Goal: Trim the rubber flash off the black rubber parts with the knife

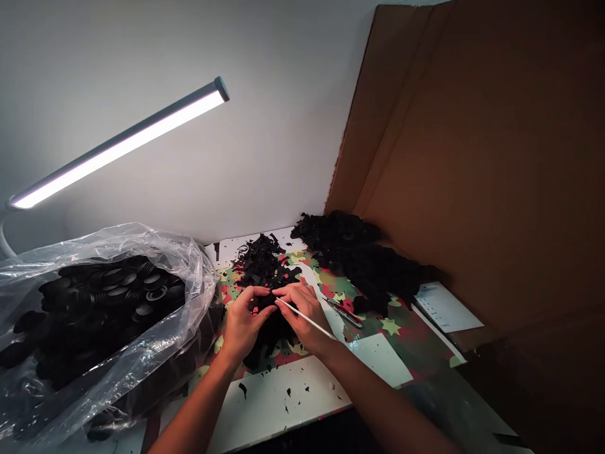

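Observation:
My left hand [244, 320] is closed, its thumb and forefinger pinching a small black piece [265, 299] that looks like rubber or plastic. My right hand [305, 310] is closed around a thin white stick [309, 321], whose tip meets the black piece. The fingertips of both hands nearly touch and hide much of that piece. Beneath and beyond them, black scraps [265, 261] are heaped on the camouflage-patterned cover [326, 277]. To the right of my right hand lies a slim metal tool with red on it [345, 312]; its exact kind is unclear.
At left, a clear plastic bag [201, 271] holds many black round discs [142, 284]. A larger black heap [359, 252] lies at the back right against a cardboard panel [472, 157]. A lit lamp [123, 145] hangs above the bag. White sheets [382, 359] lie on the table.

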Demonstrator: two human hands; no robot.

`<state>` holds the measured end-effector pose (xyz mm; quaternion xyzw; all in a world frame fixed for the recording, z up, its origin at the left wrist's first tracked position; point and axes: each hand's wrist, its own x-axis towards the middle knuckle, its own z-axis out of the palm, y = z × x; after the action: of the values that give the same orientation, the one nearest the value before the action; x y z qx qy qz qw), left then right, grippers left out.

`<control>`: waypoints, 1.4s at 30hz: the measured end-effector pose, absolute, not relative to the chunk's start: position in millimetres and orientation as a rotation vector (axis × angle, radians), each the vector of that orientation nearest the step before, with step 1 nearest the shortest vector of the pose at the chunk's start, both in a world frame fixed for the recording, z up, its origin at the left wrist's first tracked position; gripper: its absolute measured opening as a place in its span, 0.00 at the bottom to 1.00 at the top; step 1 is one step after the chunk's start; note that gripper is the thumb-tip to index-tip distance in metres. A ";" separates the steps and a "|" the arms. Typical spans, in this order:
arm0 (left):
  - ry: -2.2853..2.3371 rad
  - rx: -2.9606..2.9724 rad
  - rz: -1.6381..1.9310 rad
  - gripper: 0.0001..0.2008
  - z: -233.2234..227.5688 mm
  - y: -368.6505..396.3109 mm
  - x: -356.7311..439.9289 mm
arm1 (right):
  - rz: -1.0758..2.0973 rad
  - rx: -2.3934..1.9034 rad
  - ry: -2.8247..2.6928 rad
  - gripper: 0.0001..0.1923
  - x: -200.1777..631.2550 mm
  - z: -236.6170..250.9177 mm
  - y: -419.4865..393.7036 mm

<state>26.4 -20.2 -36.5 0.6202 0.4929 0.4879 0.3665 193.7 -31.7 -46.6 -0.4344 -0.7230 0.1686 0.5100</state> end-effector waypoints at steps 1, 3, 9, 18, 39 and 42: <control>1.264 1.588 1.258 0.09 -36.5 -20.4 26.3 | 0.396 -1.047 -1.746 0.08 193.8 -46.4 -31.7; 1.258 1.582 1.271 0.09 -36.7 -20.5 26.0 | 0.380 -1.054 -1.748 0.08 193.4 -45.6 -31.8; 1.279 1.703 1.311 0.05 -40.9 -22.1 28.5 | 0.258 -1.048 -1.801 0.10 184.9 -47.1 -32.4; 1.425 1.472 1.451 0.13 -37.0 -35.7 15.3 | 0.329 -1.383 -1.563 0.12 207.0 -63.0 -13.1; 1.243 1.401 1.354 0.15 -37.3 -34.7 18.6 | 0.744 -0.984 -1.657 0.10 195.1 -27.5 -27.2; 1.294 1.615 1.403 0.12 -38.8 -33.1 20.7 | 0.859 -0.944 -1.787 0.07 187.0 -25.4 -27.6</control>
<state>20.7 -33.1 -38.8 0.6129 0.4912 0.5325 0.3153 187.0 -27.6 -25.4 -0.3825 -0.7245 0.3484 0.4554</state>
